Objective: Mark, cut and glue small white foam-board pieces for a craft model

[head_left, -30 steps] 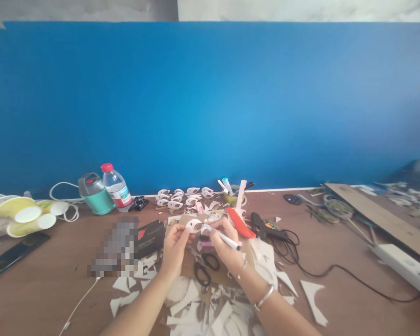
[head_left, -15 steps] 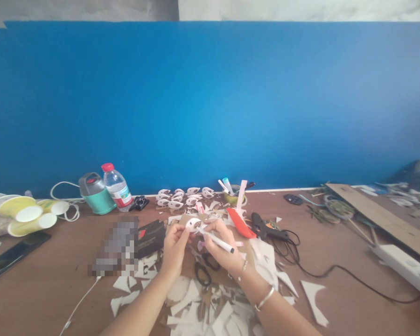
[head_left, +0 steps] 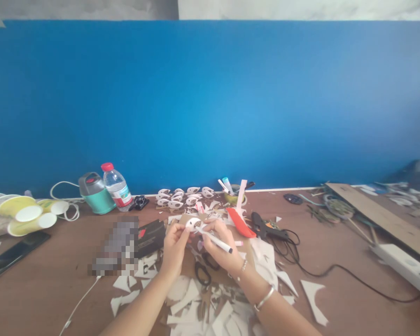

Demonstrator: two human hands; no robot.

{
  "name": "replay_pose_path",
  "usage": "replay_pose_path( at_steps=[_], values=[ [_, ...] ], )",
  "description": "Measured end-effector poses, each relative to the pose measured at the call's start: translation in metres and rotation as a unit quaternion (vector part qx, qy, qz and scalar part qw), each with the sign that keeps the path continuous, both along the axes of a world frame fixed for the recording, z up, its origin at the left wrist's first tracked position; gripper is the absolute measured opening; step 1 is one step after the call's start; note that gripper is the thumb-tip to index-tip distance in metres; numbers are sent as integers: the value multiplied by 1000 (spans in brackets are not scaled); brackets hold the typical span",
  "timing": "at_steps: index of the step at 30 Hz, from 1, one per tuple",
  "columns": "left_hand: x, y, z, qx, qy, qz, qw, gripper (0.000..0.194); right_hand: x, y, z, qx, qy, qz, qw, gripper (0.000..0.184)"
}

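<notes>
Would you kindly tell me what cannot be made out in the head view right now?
All in the head view:
White cutout: partly covered by the left hand.
White marker: its tip is too small to tell whether it touches the white cutout.
Pink marker: its middle is hidden by the right hand.
Pixelated object: coarse squares mask it.
Bottle: label lettering too small.
Long white box: cut off by the right edge.

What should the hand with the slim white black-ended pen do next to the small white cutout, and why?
Probably the right hand should make another short stroke: its slim white black-ended pen points at the small white cutout, which already has dark marks, and the left hand is holding that. I can't tell whether the tip touches.
</notes>
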State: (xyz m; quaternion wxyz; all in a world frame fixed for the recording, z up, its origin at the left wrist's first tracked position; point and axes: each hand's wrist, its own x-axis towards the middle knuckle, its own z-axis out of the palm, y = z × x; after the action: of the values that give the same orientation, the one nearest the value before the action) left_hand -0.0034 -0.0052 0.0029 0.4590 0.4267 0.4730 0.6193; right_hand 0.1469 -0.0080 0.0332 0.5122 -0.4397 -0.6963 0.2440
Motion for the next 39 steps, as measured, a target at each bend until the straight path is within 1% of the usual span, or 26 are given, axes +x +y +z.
replay_pose_path(
  at_steps=[11, 23, 39],
  values=[
    [0, 1, 0, -4, -3, -1, 1000, 23, 0, 1, -2, 13, -18, 15, 1000, 14],
    [0, 1, 1, -6, -8, 0, 1000, 24, 1, 3, -5, 14, -24, 9, 1000, 15],
    [0, 2, -1, -9, -6, 0, 1000, 24, 1, 2, -3, 6, -21, 7, 1000, 14]
  ],
)
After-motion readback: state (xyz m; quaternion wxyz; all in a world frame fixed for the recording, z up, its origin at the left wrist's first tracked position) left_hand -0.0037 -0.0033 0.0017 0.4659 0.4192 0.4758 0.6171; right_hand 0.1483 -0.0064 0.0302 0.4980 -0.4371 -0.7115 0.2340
